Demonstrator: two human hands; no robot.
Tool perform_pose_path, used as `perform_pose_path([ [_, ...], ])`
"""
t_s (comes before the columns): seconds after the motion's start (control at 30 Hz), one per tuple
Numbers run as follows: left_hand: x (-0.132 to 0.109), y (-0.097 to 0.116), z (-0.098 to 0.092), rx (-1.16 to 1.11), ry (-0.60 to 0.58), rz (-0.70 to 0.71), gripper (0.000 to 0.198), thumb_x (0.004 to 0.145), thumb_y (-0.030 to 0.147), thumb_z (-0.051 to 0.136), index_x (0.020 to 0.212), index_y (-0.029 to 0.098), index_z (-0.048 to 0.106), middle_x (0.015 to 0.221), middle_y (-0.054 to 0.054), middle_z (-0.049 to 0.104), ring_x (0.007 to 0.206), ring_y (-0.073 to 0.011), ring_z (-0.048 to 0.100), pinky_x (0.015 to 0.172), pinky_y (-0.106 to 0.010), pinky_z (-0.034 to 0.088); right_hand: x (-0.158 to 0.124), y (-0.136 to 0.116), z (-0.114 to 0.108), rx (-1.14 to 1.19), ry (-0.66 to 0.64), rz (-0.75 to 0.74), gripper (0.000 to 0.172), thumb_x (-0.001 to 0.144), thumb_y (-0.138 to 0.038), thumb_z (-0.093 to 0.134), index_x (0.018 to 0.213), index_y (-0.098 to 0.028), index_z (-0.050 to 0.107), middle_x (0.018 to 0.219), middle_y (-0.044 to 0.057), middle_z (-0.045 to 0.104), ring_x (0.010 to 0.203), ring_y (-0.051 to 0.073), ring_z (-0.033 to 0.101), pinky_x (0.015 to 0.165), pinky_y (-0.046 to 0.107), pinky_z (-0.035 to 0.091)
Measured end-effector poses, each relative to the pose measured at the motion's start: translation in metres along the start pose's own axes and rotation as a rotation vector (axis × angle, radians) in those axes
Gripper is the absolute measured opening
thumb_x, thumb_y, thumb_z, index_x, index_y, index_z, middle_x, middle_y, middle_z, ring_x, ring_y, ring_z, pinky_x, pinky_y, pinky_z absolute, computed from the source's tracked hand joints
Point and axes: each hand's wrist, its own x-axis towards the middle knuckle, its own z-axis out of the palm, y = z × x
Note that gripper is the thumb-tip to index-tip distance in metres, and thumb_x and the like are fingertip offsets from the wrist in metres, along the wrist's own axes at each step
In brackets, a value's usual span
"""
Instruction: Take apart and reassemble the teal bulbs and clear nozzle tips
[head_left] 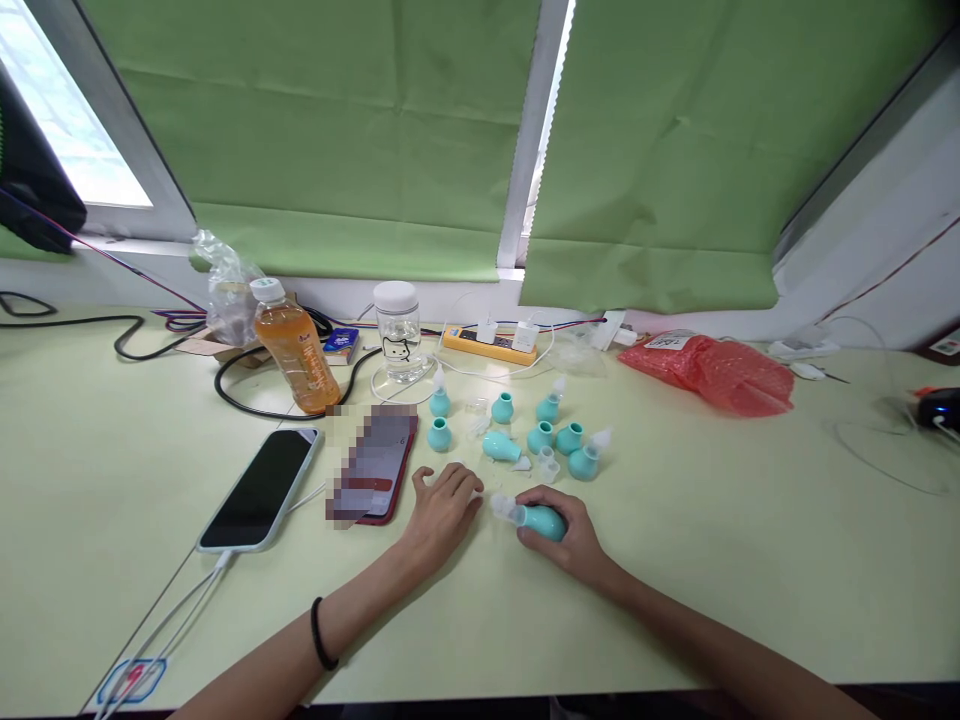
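Note:
My right hand (566, 535) is wrapped around the teal bulb of a nasal aspirator (544, 521), which lies on its side with its clear nozzle (508, 507) pointing left. Just left of that nozzle, my left hand (444, 510) hovers at or rests on the table, palm down, fingers loosely bent and apart; nothing shows in it. Beyond both hands stand several teal bulbs, some with open necks, like the bulb (440, 435), others topped with clear nozzles, like the bulb (583, 462). One bulb (500, 447) lies on its side. Small clear plastic parts (547, 465) sit among them.
A phone with a red case (382, 465) and a charging phone (261, 490) lie to the left. Behind stand an orange drink bottle (296, 350), a clear jar (399, 340) and a yellow power strip (489, 344) with cables. A red plastic bag (712, 372) lies back right.

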Motion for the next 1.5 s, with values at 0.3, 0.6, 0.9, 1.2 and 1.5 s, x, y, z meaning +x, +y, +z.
perform_pose_path([
  [0.3,-0.002,0.001,0.000,0.115,-0.023,-0.139,0.016,0.076,0.025,0.044,0.090,0.018,0.049,0.088,-0.007,0.053,0.086,-0.0236,0.042,0.065,-0.036,0.026,0.000,-0.001,0.000,-0.089,0.050,-0.071,0.019,0.062,-0.021,0.056,0.081,-0.018,0.055,0.077,0.003,0.060,0.071,0.016,0.056,0.066,0.025,0.046],
  [0.6,-0.003,0.002,-0.008,-0.431,0.104,-0.116,0.011,0.073,0.016,0.045,0.082,0.016,0.051,0.081,-0.004,0.057,0.081,-0.0183,0.047,0.071,-0.035,0.031,-0.001,-0.002,0.000,-0.128,0.065,-0.087,0.020,0.063,-0.023,0.057,0.083,-0.019,0.058,0.080,0.003,0.063,0.074,0.018,0.059,0.068,0.028,0.047],
  [0.9,0.002,-0.004,-0.019,-1.357,-0.188,-0.321,0.027,0.070,0.030,0.055,0.088,0.010,0.061,0.069,-0.005,0.059,0.060,-0.0109,0.049,0.059,-0.024,0.039,0.000,-0.004,-0.003,-0.165,0.058,-0.169,0.023,0.064,-0.027,0.060,0.086,-0.021,0.062,0.074,0.003,0.064,0.066,0.017,0.059,0.062,0.028,0.047],
  [1.2,0.003,-0.011,-0.013,-1.416,-0.301,-0.366,0.031,0.063,0.032,0.063,0.083,0.007,0.064,0.058,-0.005,0.060,0.048,-0.0090,0.049,0.049,-0.022,0.039,-0.004,0.003,-0.001,-0.264,0.026,-0.321,0.029,0.068,-0.024,0.057,0.097,-0.022,0.058,0.079,0.005,0.063,0.069,0.017,0.059,0.063,0.029,0.048],
  [1.5,0.001,-0.005,-0.014,-1.506,-0.295,-0.397,0.031,0.061,0.030,0.065,0.080,0.006,0.062,0.058,-0.005,0.062,0.048,-0.0111,0.054,0.051,-0.025,0.044,-0.007,0.006,-0.001,-0.348,0.052,-0.423,0.030,0.069,-0.023,0.057,0.098,-0.021,0.057,0.083,0.006,0.064,0.073,0.018,0.060,0.065,0.030,0.049],
])
